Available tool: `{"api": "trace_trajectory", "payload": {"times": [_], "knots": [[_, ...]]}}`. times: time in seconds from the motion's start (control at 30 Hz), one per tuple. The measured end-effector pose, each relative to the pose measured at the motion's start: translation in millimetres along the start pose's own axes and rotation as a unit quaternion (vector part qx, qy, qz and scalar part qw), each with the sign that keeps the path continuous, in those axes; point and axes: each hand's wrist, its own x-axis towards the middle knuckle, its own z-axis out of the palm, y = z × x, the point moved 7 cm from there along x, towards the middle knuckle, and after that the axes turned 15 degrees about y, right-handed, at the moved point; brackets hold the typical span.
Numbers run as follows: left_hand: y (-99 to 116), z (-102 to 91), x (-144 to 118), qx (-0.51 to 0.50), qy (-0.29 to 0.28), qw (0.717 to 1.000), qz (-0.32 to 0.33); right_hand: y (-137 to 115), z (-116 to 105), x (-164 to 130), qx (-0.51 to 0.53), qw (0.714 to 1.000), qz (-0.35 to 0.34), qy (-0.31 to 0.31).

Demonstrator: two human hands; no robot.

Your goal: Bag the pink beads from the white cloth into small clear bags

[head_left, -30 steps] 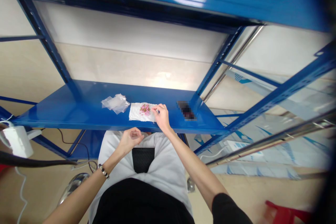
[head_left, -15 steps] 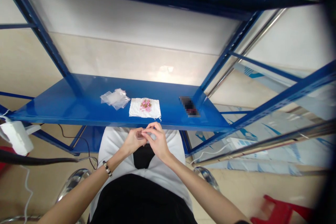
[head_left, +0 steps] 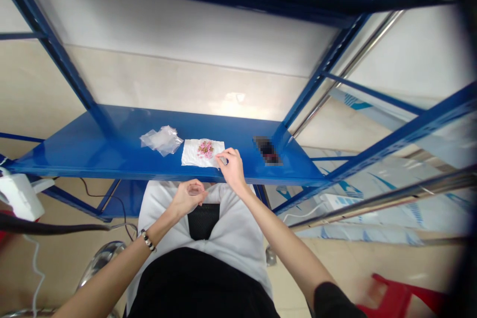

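Note:
My left hand [head_left: 189, 197] is curled over my lap, just below the shelf's front edge. A small, see-through plastic bag [head_left: 194, 190] shows between its thumb and fingers. My right hand [head_left: 231, 166] is over the right edge of a white paper sheet [head_left: 188, 160], thumb and index finger brought together. Whatever is in that pinch, if anything, is too small to make out. On the sheet lies a heap of small pink and greenish-brown pieces [head_left: 205, 149], left of my right fingertips.
Several clear plastic bags [head_left: 163, 140] are piled on the blue shelf [head_left: 112, 151], left of the paper. A dark, blurred-out object [head_left: 267, 150] lies to the right. Blue uprights [head_left: 316, 77] frame the shelf, and a red stool [head_left: 391, 298] stands at lower right.
My right hand has left my left hand and moved up and right to the paper's edge. The left hand stays over my lap, with its fingers slightly more apart.

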Motion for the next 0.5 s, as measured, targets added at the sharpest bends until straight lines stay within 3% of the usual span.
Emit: {"api": "trace_trajectory", "payload": {"times": [0.2, 0.5], "knots": [[-7, 3.2, -1, 0.0, -0.009, 1.0, -0.007, 9, 27, 8, -0.057, 0.998, -0.021, -0.027], [-7, 5.6, -3, -0.004, -0.027, 1.0, 0.006, 12, 35, 10, -0.081, 0.996, -0.022, -0.039]]}}
